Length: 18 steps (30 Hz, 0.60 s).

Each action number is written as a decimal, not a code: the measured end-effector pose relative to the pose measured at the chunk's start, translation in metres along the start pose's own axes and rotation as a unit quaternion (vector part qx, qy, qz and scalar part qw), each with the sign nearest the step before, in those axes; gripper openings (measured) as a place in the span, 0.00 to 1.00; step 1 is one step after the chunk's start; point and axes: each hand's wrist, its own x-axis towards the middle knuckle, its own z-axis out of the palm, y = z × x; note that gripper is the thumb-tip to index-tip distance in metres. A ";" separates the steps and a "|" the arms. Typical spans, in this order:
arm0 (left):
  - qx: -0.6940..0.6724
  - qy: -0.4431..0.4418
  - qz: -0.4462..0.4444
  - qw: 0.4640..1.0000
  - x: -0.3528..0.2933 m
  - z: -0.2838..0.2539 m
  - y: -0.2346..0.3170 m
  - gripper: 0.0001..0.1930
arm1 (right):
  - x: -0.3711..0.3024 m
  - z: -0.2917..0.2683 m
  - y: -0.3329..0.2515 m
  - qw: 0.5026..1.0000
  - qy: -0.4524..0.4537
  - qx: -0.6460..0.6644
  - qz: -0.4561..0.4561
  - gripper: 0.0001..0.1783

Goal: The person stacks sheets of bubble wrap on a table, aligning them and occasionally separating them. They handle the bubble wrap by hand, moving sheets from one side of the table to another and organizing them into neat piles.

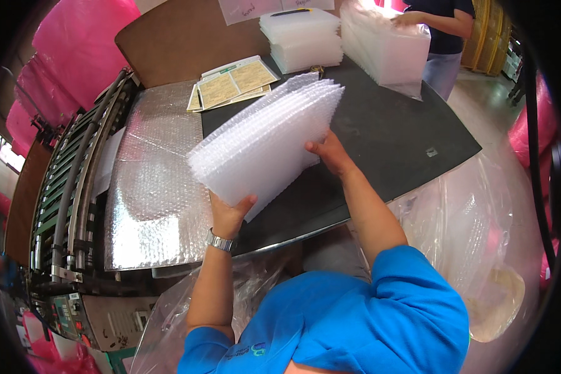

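Both my hands hold a thick stack of white bubble-wrap sheets (265,140), lifted and tilted above the dark table (393,134). My left hand (230,210), with a metal watch on its wrist, grips the stack's near lower edge. My right hand (326,151) grips the stack's right side. The stack fans out toward the upper right.
A wide sheet of bubble wrap (149,187) runs off a machine with rollers (68,181) at the left. Printed sheets (234,82) and two more white stacks (302,38) (386,47) lie at the far end, where another person (442,31) stands. Clear plastic bags (474,230) hang at the near right. Pink rolls (75,56) at far left.
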 end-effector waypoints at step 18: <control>0.248 0.220 0.208 0.920 0.001 -0.027 -0.012 0.29 | -0.006 -0.010 0.040 0.985 0.060 -0.158 0.038 0.32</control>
